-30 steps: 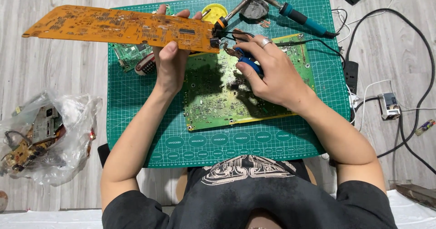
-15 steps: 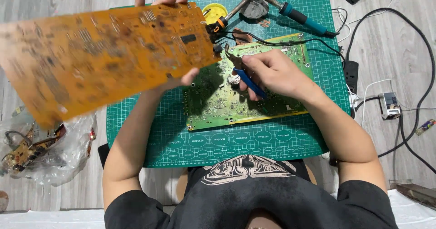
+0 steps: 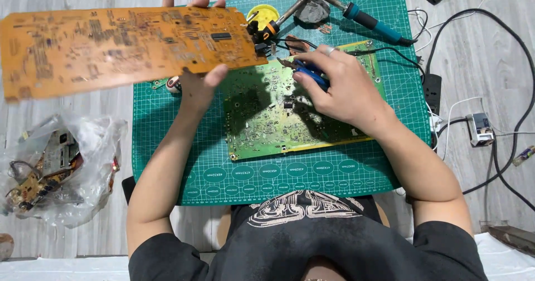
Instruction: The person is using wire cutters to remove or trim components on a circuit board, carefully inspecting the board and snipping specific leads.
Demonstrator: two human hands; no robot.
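Note:
My left hand (image 3: 199, 77) holds a large orange circuit board (image 3: 111, 47) up off the mat, its flat copper side facing me and its long end reaching out to the left. My right hand (image 3: 340, 86) grips blue-handled pliers (image 3: 309, 74) whose tip points at the small components on the orange board's right edge. Under both hands a green circuit board (image 3: 278, 122) lies flat on the green cutting mat (image 3: 267, 172).
A blue-handled soldering iron (image 3: 362, 16) rests in its stand at the mat's far edge, beside a yellow round tin (image 3: 262, 12). A clear plastic bag of electronic parts (image 3: 50, 167) lies at the left. Black cables and a power strip (image 3: 433, 94) run along the right.
The orange board has gone from nearly edge-on to tilted flat toward me, and now sits a little higher and more level. My right hand with the pliers has shifted slightly up toward its edge.

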